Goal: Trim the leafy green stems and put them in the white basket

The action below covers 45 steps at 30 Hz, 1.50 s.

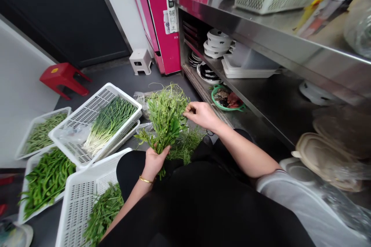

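My left hand [155,160] is wrapped round the lower stems of a bunch of leafy greens with thin curling tendrils [166,119], which look like pea shoots. The bunch stands upright above my lap, its tops spreading away from me. At the right edge of the bunch, my right hand [201,115] is closed in a pinch. Whatever its fingertips hold, if anything, is too small to make out. Loose thin green stems [188,144] lie below and behind the bunch, between my knees. Beyond it is a clear plastic bag [142,100], partly hidden.
To my left stand white baskets of leafy greens [106,210], green peppers [49,177], green beans [43,133] and scallions [111,119]. A steel shelf unit [261,27] with dishes runs along my right. Ahead are a red stool [63,75] and a white stool [140,60].
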### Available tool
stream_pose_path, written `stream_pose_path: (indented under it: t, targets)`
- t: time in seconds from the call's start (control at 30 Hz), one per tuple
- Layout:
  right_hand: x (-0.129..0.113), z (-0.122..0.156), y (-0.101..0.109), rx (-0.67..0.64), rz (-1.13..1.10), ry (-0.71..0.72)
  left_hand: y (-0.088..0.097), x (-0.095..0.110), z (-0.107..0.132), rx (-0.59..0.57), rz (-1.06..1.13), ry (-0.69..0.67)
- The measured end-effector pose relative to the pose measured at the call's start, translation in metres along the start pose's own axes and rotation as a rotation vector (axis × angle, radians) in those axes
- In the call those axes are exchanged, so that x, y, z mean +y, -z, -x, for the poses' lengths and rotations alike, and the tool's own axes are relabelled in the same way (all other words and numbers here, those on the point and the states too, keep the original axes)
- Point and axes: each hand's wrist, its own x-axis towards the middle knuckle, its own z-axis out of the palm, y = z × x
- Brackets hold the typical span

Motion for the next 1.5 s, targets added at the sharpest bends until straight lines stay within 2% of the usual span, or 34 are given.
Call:
stream_pose_path:
  t: [0.07, 0.13, 0.2, 0.23, 0.3, 0.4, 0.47, 0.5, 0.57, 0.63, 0.77, 0.83, 1.07, 1.2, 1.3, 1.4, 1.5]
  targets:
    - [0.003, 0.003, 0.001, -0.089, 0.03, 0.059, 0.002, -0.002, 0.0, -0.001, 0.011, 0.01]
    - [0.007, 0.005, 0.0, -0.124, 0.149, 0.109, 0.004, -0.004, -0.001, -0.023, 0.016, 0.037]
    - [0.01, 0.004, -0.004, -0.069, 0.246, 0.106, 0.005, -0.005, -0.001, -0.061, 0.036, 0.066]
    - [0.013, 0.002, -0.005, -0.016, 0.226, 0.082, 0.005, -0.006, -0.002, -0.081, 0.06, 0.081]
    - [0.018, -0.004, -0.005, 0.118, -0.019, -0.013, 0.004, -0.006, -0.002, -0.112, 0.115, 0.111]
    - [0.024, -0.009, 0.004, 0.268, -0.67, -0.191, 0.004, -0.007, -0.001, -0.129, 0.182, 0.144]
    - [0.026, -0.005, 0.008, 0.247, -0.966, -0.254, 0.004, -0.007, -0.001, -0.127, 0.216, 0.157]
    - [0.025, -0.002, 0.007, 0.194, -1.015, -0.262, 0.004, -0.007, -0.001, -0.126, 0.229, 0.163]
    - [0.022, 0.005, -0.001, 0.058, -0.955, -0.265, 0.003, -0.008, -0.001, -0.133, 0.243, 0.172]
    - [0.018, 0.008, -0.012, -0.009, -0.797, -0.26, 0.002, -0.01, -0.002, -0.138, 0.243, 0.169]
    - [0.013, 0.002, -0.028, 0.042, -0.499, -0.204, 0.002, -0.011, -0.002, -0.135, 0.183, 0.156]
    - [0.013, -0.003, -0.031, 0.037, -0.426, -0.193, 0.002, -0.011, 0.0, -0.144, 0.163, 0.157]
    - [0.014, 0.002, -0.041, -0.179, -0.585, -0.258, 0.003, -0.004, 0.004, -0.302, 0.341, 0.201]
    - [0.005, 0.008, -0.044, -0.102, -0.4, -0.179, 0.0, 0.0, 0.001, -0.34, 0.42, 0.257]
    - [0.001, 0.009, -0.045, -0.051, -0.31, -0.178, -0.003, 0.0, -0.001, -0.342, 0.473, 0.286]
    - [0.003, 0.008, -0.048, -0.059, -0.365, -0.196, -0.003, -0.003, -0.001, -0.313, 0.523, 0.286]
    - [0.006, 0.008, -0.05, -0.121, -0.521, -0.242, -0.001, -0.004, -0.002, -0.306, 0.542, 0.283]
